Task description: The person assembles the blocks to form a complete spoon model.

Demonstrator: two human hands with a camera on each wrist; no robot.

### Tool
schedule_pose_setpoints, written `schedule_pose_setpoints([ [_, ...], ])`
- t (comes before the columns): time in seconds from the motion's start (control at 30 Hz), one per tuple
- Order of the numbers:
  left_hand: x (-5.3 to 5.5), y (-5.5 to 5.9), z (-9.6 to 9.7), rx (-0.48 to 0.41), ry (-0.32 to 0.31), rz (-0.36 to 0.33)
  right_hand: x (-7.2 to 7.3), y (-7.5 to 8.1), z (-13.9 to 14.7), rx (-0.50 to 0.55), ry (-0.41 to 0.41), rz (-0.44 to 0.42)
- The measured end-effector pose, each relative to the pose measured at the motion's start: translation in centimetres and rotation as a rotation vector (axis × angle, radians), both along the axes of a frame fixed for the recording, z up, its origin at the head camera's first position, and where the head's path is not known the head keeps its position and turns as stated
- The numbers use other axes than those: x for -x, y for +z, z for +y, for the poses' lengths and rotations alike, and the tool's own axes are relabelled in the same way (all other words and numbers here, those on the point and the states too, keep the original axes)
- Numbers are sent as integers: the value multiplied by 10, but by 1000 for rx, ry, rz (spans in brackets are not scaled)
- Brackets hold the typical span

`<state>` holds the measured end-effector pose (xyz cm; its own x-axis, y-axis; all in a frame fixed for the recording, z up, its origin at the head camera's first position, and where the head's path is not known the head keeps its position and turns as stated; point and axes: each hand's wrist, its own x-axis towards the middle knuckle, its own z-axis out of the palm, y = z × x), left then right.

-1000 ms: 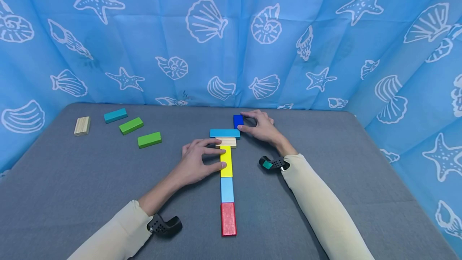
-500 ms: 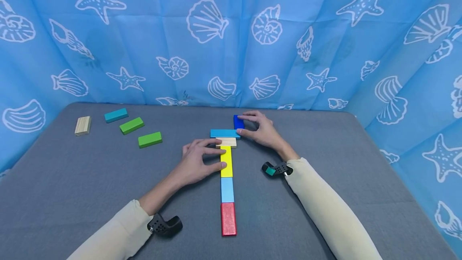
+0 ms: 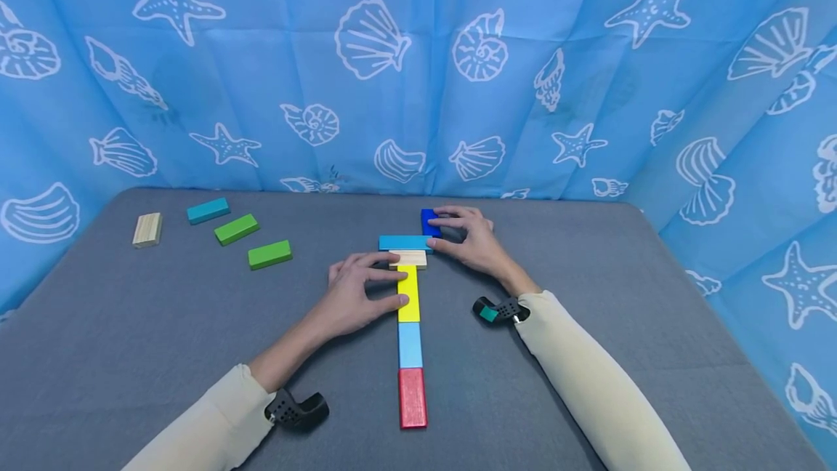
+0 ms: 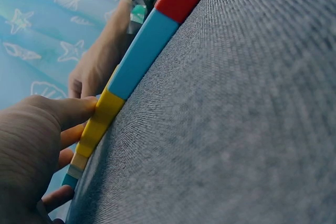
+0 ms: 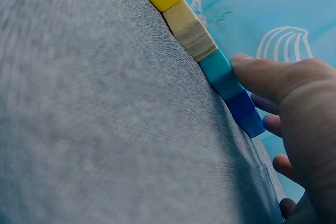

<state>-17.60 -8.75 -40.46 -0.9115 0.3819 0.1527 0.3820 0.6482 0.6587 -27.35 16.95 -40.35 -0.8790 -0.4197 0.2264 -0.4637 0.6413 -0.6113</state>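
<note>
A row of flat blocks runs away from me in the head view: red (image 3: pixel 413 398), light blue (image 3: pixel 410 345), yellow (image 3: pixel 408 304), then a plain wooden block (image 3: pixel 415 260) and a teal block (image 3: pixel 400 242) laid crosswise. A dark blue block (image 3: pixel 428 222) extends beyond the teal one's right end. My left hand (image 3: pixel 356 293) touches the yellow block with thumb and index finger, another fingertip at the wooden block. At the far end, my right hand (image 3: pixel 472 238) has its thumb on the teal block's right end and its fingertips on the dark blue block (image 5: pixel 244 108).
At the far left of the grey table (image 3: pixel 163 325) lie a wooden block (image 3: pixel 147 230), a teal block (image 3: pixel 208 210) and two green blocks, one farther back (image 3: pixel 237 229) and one nearer (image 3: pixel 269 254). A blue shell-patterned curtain (image 3: pixel 261 57) hangs behind the table.
My right thumb has moved from the dark blue block's side toward me onto the teal block's end, and the right wrist has drawn back slightly. My left hand stays in place.
</note>
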Motion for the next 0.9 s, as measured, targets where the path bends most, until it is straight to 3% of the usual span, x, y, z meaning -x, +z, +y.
schedule_pose_setpoints([
  [0.47,-1,4,0,9,-4,-8,-1,1,0,2,0,-14],
  [0.7,-1,12,-5,-49,-9,26,-1,1,0,11,10,0],
  [0.9,3,20,-12,-71,30,47,-1,1,0,0,-3,-1],
])
